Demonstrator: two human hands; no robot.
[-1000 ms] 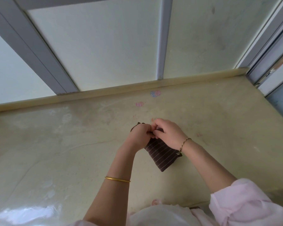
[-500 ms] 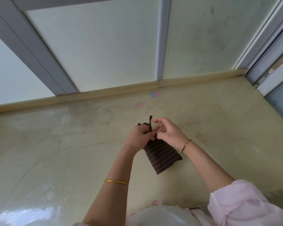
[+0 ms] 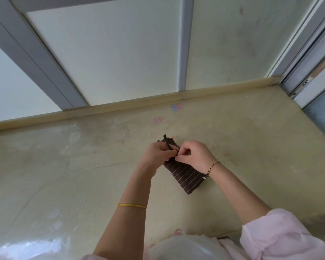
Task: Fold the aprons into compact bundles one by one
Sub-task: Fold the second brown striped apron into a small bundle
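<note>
Lying folded small, striped brown apron [image 3: 184, 176]

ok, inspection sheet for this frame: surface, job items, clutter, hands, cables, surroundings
Surface: beige counter, stained, glossy glare near the front left corner.
Job items: one brown striped apron, folded into a small bundle lying on the counter; a strap end sticks up at its far end.
Clutter: small pink and blue stickers near the back edge.
Hands: left hand and right hand both pinch at the bundle's far end; exact grip on the strap is partly hidden.
Cables: nothing seen.
Surroundings: pale wall panels with grey frames behind; gold bangle on the left forearm, thin bracelet on the right wrist, pink sleeve.
</note>
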